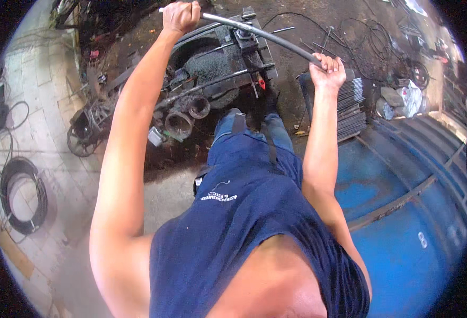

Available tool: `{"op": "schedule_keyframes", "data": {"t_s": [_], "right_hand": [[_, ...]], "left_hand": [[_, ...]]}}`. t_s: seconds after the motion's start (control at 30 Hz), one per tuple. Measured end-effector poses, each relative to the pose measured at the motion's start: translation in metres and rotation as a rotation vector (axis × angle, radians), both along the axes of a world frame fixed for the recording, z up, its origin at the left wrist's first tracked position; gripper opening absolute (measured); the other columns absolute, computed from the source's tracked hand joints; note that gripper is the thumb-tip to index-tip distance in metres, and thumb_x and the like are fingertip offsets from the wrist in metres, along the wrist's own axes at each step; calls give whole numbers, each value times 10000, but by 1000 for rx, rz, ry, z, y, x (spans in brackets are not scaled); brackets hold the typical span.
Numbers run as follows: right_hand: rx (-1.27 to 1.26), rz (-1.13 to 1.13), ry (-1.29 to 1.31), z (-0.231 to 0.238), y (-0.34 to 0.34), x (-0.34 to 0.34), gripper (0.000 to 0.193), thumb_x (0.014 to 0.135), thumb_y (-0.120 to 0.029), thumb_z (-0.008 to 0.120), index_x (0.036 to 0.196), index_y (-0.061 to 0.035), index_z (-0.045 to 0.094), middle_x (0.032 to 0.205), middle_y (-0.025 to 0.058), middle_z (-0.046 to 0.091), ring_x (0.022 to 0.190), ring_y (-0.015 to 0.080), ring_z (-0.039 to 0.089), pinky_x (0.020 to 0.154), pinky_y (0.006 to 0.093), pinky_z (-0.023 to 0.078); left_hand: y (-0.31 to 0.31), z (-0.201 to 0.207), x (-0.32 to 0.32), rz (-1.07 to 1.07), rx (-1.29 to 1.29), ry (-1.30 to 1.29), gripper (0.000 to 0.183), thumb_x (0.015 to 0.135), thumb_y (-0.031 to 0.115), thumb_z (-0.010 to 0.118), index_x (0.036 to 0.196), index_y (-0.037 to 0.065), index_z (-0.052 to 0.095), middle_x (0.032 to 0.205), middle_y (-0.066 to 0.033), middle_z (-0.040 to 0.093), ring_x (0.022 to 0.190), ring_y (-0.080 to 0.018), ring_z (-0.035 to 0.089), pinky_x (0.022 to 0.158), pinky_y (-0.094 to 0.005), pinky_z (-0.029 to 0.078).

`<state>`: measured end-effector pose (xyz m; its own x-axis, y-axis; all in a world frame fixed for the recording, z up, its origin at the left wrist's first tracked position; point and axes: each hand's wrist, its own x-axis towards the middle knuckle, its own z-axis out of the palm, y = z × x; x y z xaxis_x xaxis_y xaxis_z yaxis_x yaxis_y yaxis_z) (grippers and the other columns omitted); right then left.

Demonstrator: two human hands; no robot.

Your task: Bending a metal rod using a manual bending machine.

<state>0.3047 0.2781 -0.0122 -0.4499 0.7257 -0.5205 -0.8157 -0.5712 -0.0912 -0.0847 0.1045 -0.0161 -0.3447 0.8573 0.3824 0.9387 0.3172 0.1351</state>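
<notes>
In the head view, your left hand (182, 17) and right hand (327, 71) each have fingers curled tight around one metal rod (260, 33). Gripping looks done; the rod spans the machine's (207, 86) far right corner, not yet set down; contact there is unclear. Loose cables (388, 45) clutter the floor's far right; a metal stack (352, 119) lies beneath your right forearm.

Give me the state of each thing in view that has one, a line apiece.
Left hand: closed around the rod.
Right hand: closed around the rod.
Grey rod: held up in both hands; true straightness unclear through this lens.
Black cable coil: wound, lying on the floor.
Flat bars: stacked.
Loose grey material: heaped.
Blue panel: darkly stained in places.
</notes>
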Motion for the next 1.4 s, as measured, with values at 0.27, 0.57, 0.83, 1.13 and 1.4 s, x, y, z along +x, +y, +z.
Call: {"op": "schedule_keyframes", "data": {"t_s": [0.27, 0.57, 0.83, 1.13, 1.4], "right_hand": [[-119, 331, 7, -10, -7, 9, 349, 921, -349, 488, 718, -64, 492, 743, 95, 534, 712, 256, 519, 830, 464, 449], [662, 1520, -978, -105, -111, -9, 204, 904, -194, 593, 985, -23, 669, 760, 33, 658, 631, 123, 605, 587, 264, 487], [1069, 1660, -978, -167, -253, -90, 295, 831, -193, 699, 1045, 10, 697, 888, 125, 734, 721, 180, 702, 685, 321, 549], [895, 1418, -1371, -187, -294, -129, 131, 800, -171, 707, 821, -53, 759, 747, 113, 726, 713, 197, 712, 735, 328, 553], [677, 1008, -861, -95, -203, -145, 126, 919, -97, 631, 974, 7, 676, 809, 80, 697, 694, 130, 642, 621, 253, 505]], "left_hand": [[-10, 58, 39, -40, -63, 151, 231, 900, 205, 543, 1013, 8, 581, 1048, -159, 602, 1017, -326, 568, 922, -492, 404], [-212, 22, 160, 481, 301, -300, 217, 877, 99, 639, 1071, 5, 627, 1012, -175, 659, 962, -361, 627, 846, -420, 500], [-405, -34, 285, 985, 93, -651, 233, 925, 113, 604, 1126, -3, 625, 968, -168, 695, 887, -278, 685, 808, -363, 516], [-419, -29, 285, 988, 52, -863, 241, 930, 115, 590, 1139, 1, 625, 947, -159, 702, 885, -267, 686, 802, -364, 515], [-313, -14, 197, 437, 164, -740, 139, 852, 44, 645, 971, -15, 683, 940, -179, 683, 852, -345, 664, 770, -384, 529]]}}
